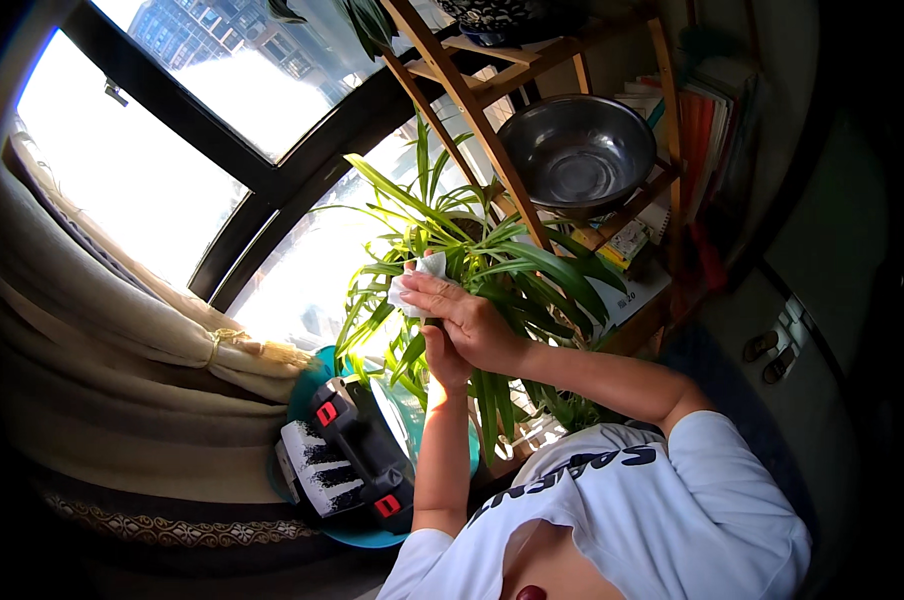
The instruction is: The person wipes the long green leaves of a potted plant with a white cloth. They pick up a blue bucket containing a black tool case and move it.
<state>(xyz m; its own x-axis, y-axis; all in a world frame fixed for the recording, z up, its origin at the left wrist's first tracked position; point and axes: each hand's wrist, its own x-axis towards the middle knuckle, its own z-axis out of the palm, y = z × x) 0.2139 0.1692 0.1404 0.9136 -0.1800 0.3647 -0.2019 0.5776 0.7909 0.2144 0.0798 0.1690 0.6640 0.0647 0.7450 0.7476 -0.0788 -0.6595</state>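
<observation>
A crumpled white tissue is pressed between my two hands, among the long green leaves of a potted plant. My right hand lies over the tissue, fingers reaching across it. Behind and below it is my left hand, its thumb raised; most of its fingers are hidden, with tips showing at the tissue's upper edge. Whether a leaf is caught between the hands I cannot tell. Leaves hang around both wrists.
A wooden shelf rack holds a metal basin and books. At lower left, a black tool case rests in a teal tub. A tied curtain hangs beside the bright window. Slippers lie at the right.
</observation>
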